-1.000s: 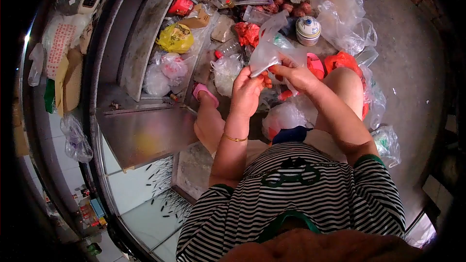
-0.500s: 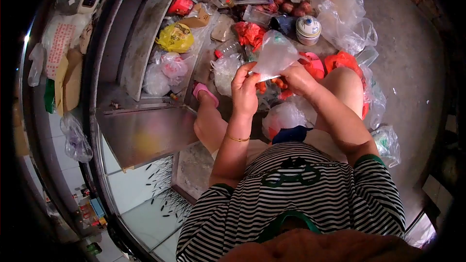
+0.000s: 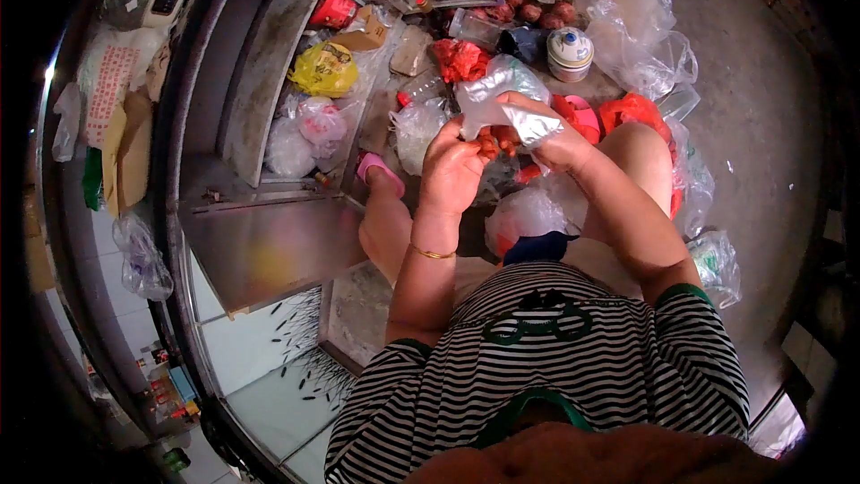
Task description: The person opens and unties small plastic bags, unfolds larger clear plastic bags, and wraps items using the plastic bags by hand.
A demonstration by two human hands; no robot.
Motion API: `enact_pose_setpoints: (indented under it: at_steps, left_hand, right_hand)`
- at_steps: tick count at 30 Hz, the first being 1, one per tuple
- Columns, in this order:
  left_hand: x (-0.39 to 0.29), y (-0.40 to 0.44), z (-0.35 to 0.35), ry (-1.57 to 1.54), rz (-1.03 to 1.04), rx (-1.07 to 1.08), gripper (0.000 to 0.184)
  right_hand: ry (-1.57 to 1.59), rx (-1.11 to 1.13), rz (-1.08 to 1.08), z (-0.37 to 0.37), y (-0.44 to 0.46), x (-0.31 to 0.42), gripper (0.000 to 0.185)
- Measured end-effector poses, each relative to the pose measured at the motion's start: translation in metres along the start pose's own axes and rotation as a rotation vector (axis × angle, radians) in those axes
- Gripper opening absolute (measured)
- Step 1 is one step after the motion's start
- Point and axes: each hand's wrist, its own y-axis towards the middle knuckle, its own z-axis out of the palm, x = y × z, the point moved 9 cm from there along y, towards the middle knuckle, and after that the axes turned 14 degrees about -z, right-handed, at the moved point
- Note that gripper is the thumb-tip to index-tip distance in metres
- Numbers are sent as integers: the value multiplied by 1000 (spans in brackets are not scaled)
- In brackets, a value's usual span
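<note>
A translucent pouch with a silvery side [image 3: 537, 128] is held up between my two hands. My left hand [image 3: 451, 170] is closed, pinching the pouch's left edge. On the other side, my right hand [image 3: 563, 151] is closed on it, with the shiny flap bent over the fingers. What the pouch holds, if anything, I cannot make out. Below the hands a white plastic bag [image 3: 527, 220] lies by my lap. Just left of them sits another crumpled clear bag [image 3: 419, 136], and a red plastic bag [image 3: 461, 61] lies beyond.
An open cabinet at the left holds a yellow bag [image 3: 322, 69], a red tub [image 3: 334, 8] and pale bags; its metal door [image 3: 278, 251] hangs low. A lidded ceramic jar [image 3: 570, 56], onions [image 3: 530, 12] and large clear bags [image 3: 632, 36] sit on the floor ahead.
The pouch has been turned and folded: its pale face pointed upward before, and now its silvery side shows over my right hand. My left hand has rotated and moved slightly lower.
</note>
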Motion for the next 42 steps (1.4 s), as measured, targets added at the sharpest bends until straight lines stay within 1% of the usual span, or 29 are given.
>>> enact_pose_setpoints:
  at_steps: [3,4,7,10,14,16,19,20,22,23,25,26,29,30,33,36,39,42]
  left_hand:
    - [8,1,-14,152,11,-120,25]
    - [8,1,-16,221,0,-167,25]
    - [8,3,-26,412,30,-276,22]
    - [4,2,-29,526,61,-327,19]
    - [-4,-5,-17,572,145,-324,18]
    - [-5,-4,-21,492,156,-303,19]
    - [-2,-4,-25,307,153,-264,18]
    - [-1,-4,-26,235,148,-250,18]
    - [3,-1,-27,163,77,-173,23]
    - [4,0,-27,126,40,-134,25]
    - [4,2,-26,-2,-33,-73,24]
    - [5,3,-24,-66,-69,-42,24]
    - [1,-1,-12,-139,-87,-21,27]
    - [1,0,-8,-94,-103,70,29]
    - [4,0,-14,115,-36,-10,25]
    - [5,-1,-18,393,-5,-180,28]
    - [5,0,-29,568,26,-289,24]
    - [4,-1,-28,504,66,-290,22]
  right_hand:
    - [-156,-78,-40,-11,-2,0,21]
    - [-338,-79,-101,-13,0,5,22]
    - [-470,-163,81,-22,-5,0,21]
    - [-377,-103,93,-14,-4,-8,22]
    - [-303,-117,105,-12,-4,-12,22]
    - [-248,-141,141,-14,-6,-17,23]
    - [-116,-150,14,-10,-2,-6,22]
    - [-25,-131,10,-8,-1,-10,21]
    - [157,-93,1,-3,3,-17,21]
    - [163,-88,29,-5,2,-19,20]
    - [177,-80,87,1,0,-8,19]
    - [296,-204,85,0,-6,-5,19]
    - [-103,170,-63,9,-1,10,18]
    - [-219,133,-2,5,-3,9,17]
    - [-487,-5,-62,-11,-1,9,17]
    - [-497,-7,-169,-9,4,14,20]
    - [-380,-41,3,-18,0,-8,22]
    - [-285,-23,96,-13,-4,-14,20]
